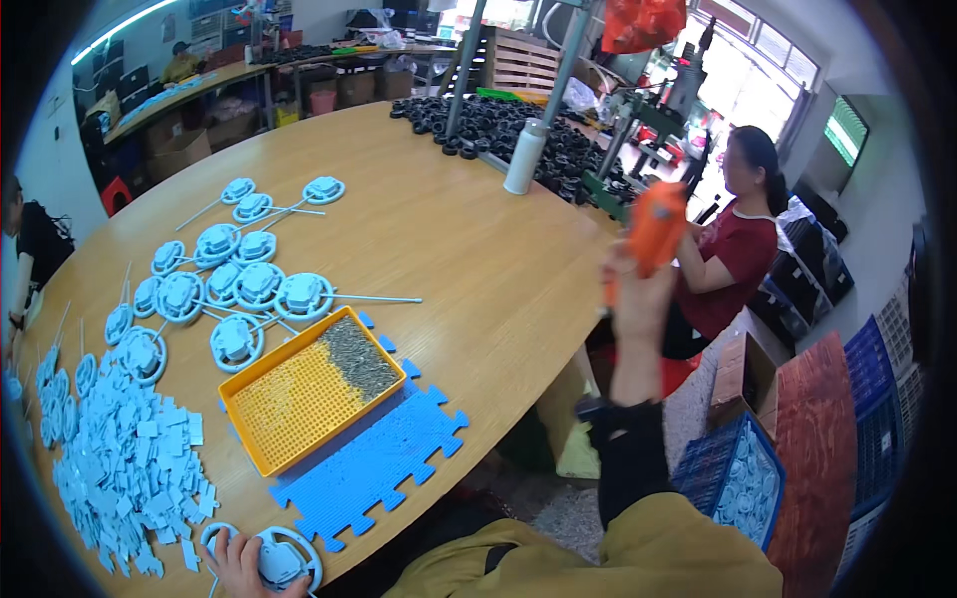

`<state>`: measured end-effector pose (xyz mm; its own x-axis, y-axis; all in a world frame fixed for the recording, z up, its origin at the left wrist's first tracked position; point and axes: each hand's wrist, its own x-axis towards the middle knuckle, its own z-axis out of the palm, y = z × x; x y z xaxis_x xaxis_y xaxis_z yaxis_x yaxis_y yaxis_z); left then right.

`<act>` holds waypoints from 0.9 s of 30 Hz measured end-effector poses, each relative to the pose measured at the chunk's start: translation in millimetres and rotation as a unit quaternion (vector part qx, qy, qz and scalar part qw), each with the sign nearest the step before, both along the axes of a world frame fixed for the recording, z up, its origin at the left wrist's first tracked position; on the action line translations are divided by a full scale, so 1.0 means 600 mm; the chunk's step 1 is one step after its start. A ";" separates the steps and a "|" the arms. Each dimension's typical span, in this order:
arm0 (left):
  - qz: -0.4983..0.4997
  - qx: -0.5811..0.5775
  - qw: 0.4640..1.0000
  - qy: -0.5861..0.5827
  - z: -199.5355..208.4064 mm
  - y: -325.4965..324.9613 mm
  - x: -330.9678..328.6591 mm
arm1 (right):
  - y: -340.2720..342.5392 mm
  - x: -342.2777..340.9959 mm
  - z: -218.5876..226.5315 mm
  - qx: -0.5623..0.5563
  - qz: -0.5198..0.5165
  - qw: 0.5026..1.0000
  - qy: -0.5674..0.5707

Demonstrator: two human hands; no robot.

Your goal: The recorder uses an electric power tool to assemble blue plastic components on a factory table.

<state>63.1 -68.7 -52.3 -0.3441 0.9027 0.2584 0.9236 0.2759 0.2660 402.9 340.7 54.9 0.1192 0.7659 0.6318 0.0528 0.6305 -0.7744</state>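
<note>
My left hand (pixel 239 566) is at the lower left table edge, its fingers curled over a light-blue plastic wheel-shaped part (pixel 283 560). Raised off to the right, beyond the table edge, my right hand (pixel 638 294) is closed round an orange power drill (pixel 658 227), both blurred by motion. Between the hands, a yellow tray (pixel 274 399) holds small metal screws (pixel 357 359), heaped at its far right end. Under it lies a blue foam mat (pixel 369 468) with jigsaw edges. A pile of flat light-blue plastic pieces (pixel 135 453) spreads beside my left hand.
Several light-blue wheel-shaped parts with thin rods (pixel 257 284) lie across the wooden table (pixel 399 209). A white bottle (pixel 526 157) stands near many black rings (pixel 429 118). A co-worker in a red shirt (pixel 743 244) sits right, near a blue crate (pixel 733 483).
</note>
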 end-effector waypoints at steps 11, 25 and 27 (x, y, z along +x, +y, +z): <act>0.066 -0.055 0.996 0.006 0.004 -0.187 -0.012 | -0.058 -0.129 -0.083 -0.115 0.269 0.956 0.003; 0.285 -0.130 0.944 0.108 -0.020 -0.373 -0.009 | -0.096 -0.312 -0.103 -0.111 0.427 0.893 0.082; 0.244 -0.077 0.957 0.134 0.018 -0.300 -0.053 | -0.084 -0.305 -0.104 -0.126 0.404 0.903 0.070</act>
<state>31.3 -248.6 -41.3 -0.6747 0.6859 0.2727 0.7041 0.7089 -0.0411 219.9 290.0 -7.4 -0.4785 0.7556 0.4474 -0.4553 0.2222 -0.8622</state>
